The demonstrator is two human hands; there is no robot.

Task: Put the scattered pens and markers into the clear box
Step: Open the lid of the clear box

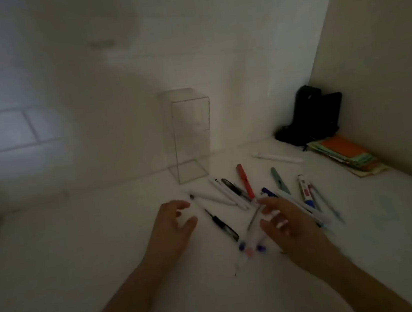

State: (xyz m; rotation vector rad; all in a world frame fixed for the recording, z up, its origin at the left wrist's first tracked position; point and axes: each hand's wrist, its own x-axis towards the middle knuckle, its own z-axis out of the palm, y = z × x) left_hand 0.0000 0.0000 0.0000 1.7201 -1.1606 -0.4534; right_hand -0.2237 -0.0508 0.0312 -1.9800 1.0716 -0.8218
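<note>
Both hands, the left hand (174, 225) and right hand (287, 221), hover open and empty over the pens (233, 194), ready to scoop; the clear box (191, 131) waits at twelve o'clock.

— What colours do we see on the white counter (81, 250)?
— We see a red pen (245, 180), a grey-green pen (280, 180), a black pen (221, 224), and a clear box (191, 134).
— And in the corner?
— A black pouch (312, 115), with orange and green papers (346, 155).

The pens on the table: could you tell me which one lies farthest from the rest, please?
The long white pen near the black pouch lies apart from the cluster, behind the red pen and toward the paper stack.
</note>
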